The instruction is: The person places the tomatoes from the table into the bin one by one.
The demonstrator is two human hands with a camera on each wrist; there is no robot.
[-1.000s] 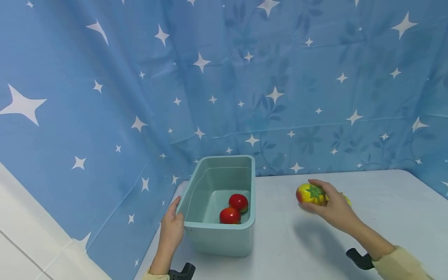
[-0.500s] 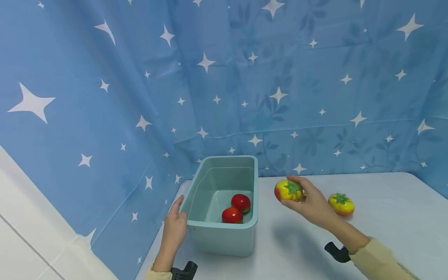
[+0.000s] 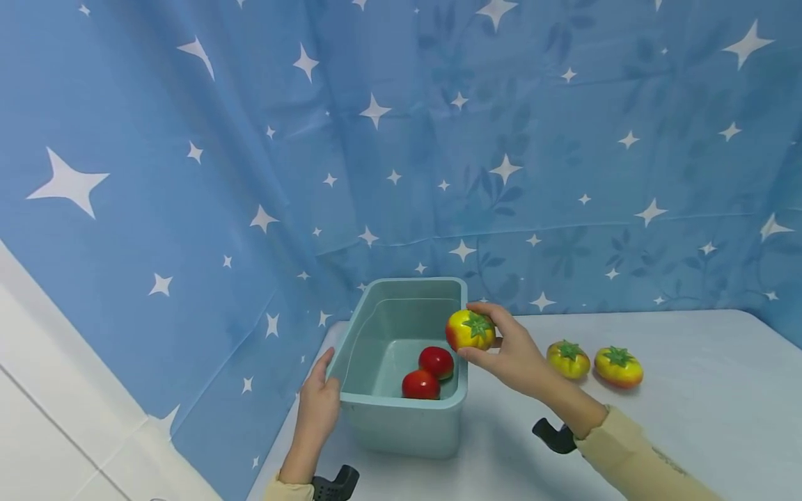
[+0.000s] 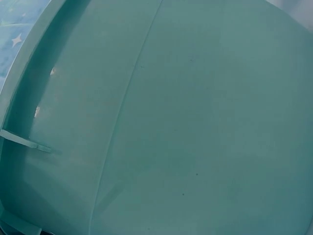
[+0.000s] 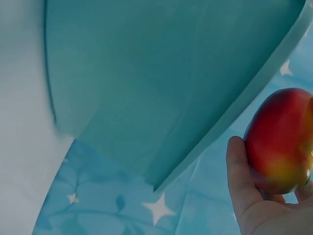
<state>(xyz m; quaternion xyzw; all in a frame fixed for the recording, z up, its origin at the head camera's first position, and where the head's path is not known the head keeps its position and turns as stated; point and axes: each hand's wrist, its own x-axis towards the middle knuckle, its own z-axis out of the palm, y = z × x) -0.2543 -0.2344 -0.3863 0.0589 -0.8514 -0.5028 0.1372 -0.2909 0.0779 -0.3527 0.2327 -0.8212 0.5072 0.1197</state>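
Note:
My right hand (image 3: 510, 355) pinches a yellow-and-red artificial tomato (image 3: 470, 330) with a green star-shaped top, between thumb and fingers. In the head view it overlaps the right rim of a blue-green plastic bin (image 3: 401, 401). The right wrist view shows the red underside of the tomato (image 5: 279, 142) beside the bin's outer wall (image 5: 127, 83). My left hand (image 3: 318, 403) grips the bin's rim at its near left corner. Only the bin's wall (image 4: 195, 117) fills the left wrist view; the hand is hidden there. Two red tomatoes (image 3: 421, 384) lie inside the bin.
Two more yellow-and-red tomatoes (image 3: 567, 359) sit side by side on the white table (image 3: 702, 410), right of my right hand. A blue curtain with white stars (image 3: 564, 174) hangs behind the table and along its left side.
My right hand has lifted the tomato and carried it left to the bin's right rim, uncovering the two tomatoes on the table. My left hand keeps its grip on the bin.

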